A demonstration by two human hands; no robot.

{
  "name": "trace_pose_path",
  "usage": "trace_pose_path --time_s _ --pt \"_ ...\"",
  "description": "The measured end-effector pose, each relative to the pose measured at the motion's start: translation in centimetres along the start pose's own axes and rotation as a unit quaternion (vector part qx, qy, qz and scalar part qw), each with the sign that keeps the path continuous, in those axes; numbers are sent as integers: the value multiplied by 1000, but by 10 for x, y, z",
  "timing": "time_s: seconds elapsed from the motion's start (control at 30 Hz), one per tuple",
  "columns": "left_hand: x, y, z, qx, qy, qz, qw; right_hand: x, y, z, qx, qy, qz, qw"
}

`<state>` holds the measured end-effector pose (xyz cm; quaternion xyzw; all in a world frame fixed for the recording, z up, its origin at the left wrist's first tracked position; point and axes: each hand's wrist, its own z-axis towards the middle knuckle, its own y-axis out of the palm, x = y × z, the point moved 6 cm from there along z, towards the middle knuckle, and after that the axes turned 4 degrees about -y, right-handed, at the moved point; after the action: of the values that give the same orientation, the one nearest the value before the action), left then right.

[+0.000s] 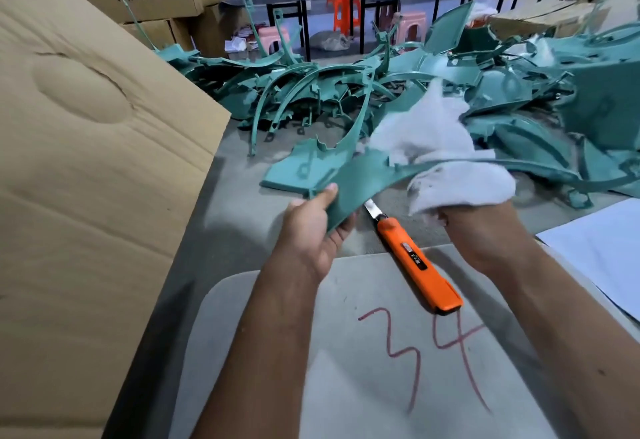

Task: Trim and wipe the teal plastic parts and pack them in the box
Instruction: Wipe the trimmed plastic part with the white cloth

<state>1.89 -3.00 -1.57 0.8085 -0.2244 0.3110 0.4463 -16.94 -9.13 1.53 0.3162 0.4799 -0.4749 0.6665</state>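
Table (346, 386) nearest, red "34" scrawled on it. Box (86, 161) flap at left, cut off by frame. Teal pile (381, 92) behind. Left hand (311, 230) pinches a teal part (346, 175), thumb on top. Right hand (485, 230) grips a white cloth (446, 161) wrapped over the part's edge; its fingers are hidden. Orange knife (415, 265) lies between the wrists, tip under the part.
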Motion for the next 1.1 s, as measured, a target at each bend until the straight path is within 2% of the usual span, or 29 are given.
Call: trace_pose_path --time_s 0.1,0.23,0.3,0.37,0.4,0.43,0.5,0.53,0.57,0.63,0.67,0.7,0.77,0.87,0.9,1.0,1.03,1.1 --pt "-10 8 -2 -17 -16 77 997 0 -5 -4 -11 2 -32 999" --pt "-3 3 -2 -33 -7 148 988 -14 -4 -4 57 -54 -31 996" --pt "9 -10 0 20 69 292 954 -22 -7 0 89 -87 33 992" --pt "30 -13 -2 57 220 406 885 -15 -18 2 160 -53 143 975" --pt "35 -6 -6 15 270 428 863 -8 -23 3 192 -30 186 963" --pt "33 4 -11 -61 288 434 852 -2 -23 2 214 -8 220 952" --pt "17 23 -19 -196 270 455 826 6 -16 1 225 3 251 941" --pt "9 29 -22 -218 275 461 815 7 -11 1 225 -3 253 941" --pt "4 32 -23 -200 305 469 804 6 -5 0 223 -4 257 940" --pt "4 35 -25 -102 397 496 766 9 1 -3 233 15 291 928" --pt "4 36 -24 -65 427 514 741 10 1 -3 239 31 312 919" --pt "4 37 -25 -55 437 520 732 10 1 -4 246 53 329 910" --pt "7 38 -23 -66 444 528 721 16 -11 -2 274 105 361 885" --pt "9 31 -19 -79 430 519 734 25 -37 2 326 166 436 822" --pt "11 30 -20 -78 435 508 740 25 -42 3 333 176 446 812" --pt "16 30 -27 -71 472 478 737 25 -55 4 326 178 392 841" --pt "17 30 -28 -66 488 479 726 26 -55 4 328 171 395 841" --pt "18 30 -31 -55 522 490 696 32 -53 3 343 168 433 816"
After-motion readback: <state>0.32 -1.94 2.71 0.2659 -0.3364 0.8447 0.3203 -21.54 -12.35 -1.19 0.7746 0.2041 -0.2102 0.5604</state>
